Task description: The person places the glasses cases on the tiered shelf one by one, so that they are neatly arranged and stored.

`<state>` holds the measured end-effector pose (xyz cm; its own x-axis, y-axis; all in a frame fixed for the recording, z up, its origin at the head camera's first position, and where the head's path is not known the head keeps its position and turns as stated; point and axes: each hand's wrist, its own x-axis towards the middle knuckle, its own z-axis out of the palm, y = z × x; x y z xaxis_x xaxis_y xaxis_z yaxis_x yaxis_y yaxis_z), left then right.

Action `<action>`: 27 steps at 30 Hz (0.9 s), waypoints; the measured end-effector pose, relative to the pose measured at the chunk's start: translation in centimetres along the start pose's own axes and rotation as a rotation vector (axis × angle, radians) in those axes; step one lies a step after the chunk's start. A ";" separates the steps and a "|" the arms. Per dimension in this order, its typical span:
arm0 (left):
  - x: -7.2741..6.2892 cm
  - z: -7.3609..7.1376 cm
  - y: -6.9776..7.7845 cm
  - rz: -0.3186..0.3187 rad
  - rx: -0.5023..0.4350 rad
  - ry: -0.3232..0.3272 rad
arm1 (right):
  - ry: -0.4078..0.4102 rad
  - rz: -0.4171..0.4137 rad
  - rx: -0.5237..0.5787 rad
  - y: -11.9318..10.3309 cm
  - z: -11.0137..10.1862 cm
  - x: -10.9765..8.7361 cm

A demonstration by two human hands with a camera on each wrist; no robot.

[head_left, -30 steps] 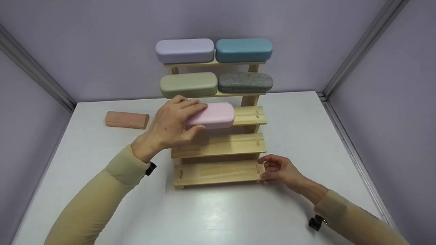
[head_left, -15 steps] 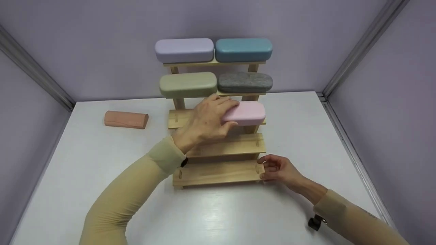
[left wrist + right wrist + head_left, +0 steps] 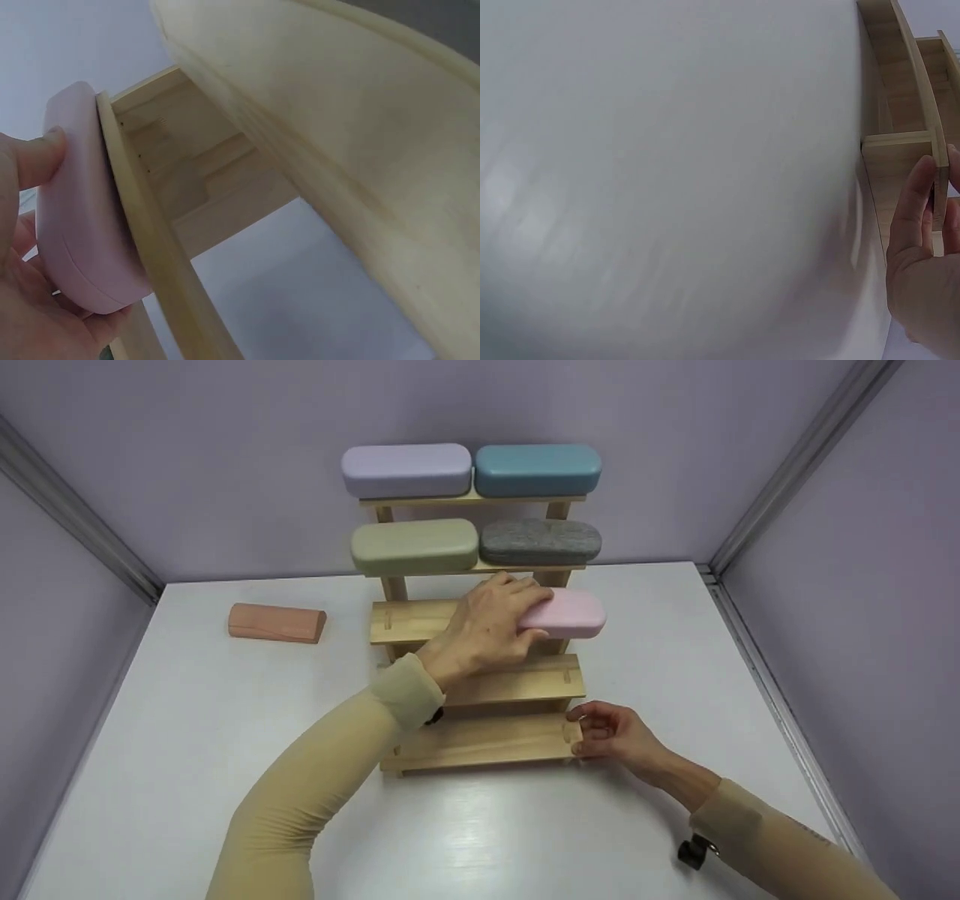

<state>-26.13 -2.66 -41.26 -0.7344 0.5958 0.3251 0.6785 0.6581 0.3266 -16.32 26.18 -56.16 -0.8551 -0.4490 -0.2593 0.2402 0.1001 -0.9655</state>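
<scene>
My left hand (image 3: 495, 621) grips a pink glasses case (image 3: 568, 613) by its left end, fingers over the far side and thumb on the near side. In the head view the case overlaps the right end of the middle shelf (image 3: 412, 621) of a wooden stepped rack. The left wrist view has the pink case (image 3: 79, 202) right against a shelf board's edge. At the rack's lower right, my right hand (image 3: 626, 741) pinches the end of the lowest shelf (image 3: 480, 741). The right wrist view shows thumb and fingers on opposite faces of that board (image 3: 939, 187).
Lilac (image 3: 406, 471) and teal (image 3: 538, 470) glasses cases stand on the top shelf, with green (image 3: 415, 546) and grey (image 3: 540, 542) ones below. An orange-brown case (image 3: 276, 622) lies on the white table (image 3: 465, 840) left of the rack. Pale walls enclose the table's back and sides.
The left hand has carried the pink case rightward along the middle shelf, from its centre to its right end. The right hand has stayed on the lowest shelf's end.
</scene>
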 end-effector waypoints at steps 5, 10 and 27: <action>0.2 0.4 -0.3 -0.040 -0.007 0.003 | 0.002 0.003 -0.010 0.0 0.0 0.1; 0.2 0.7 -0.5 -0.030 -0.023 0.020 | 0.001 -0.003 -0.011 0.1 0.0 0.0; -0.5 0.7 -0.8 0.080 -0.072 0.132 | 0.006 -0.013 -0.004 0.1 0.0 -0.1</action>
<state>-26.29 -3.19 -42.32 -0.6721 0.5767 0.4645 0.7380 0.5730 0.3564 -16.23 26.23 -56.28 -0.8607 -0.4452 -0.2470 0.2272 0.0983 -0.9689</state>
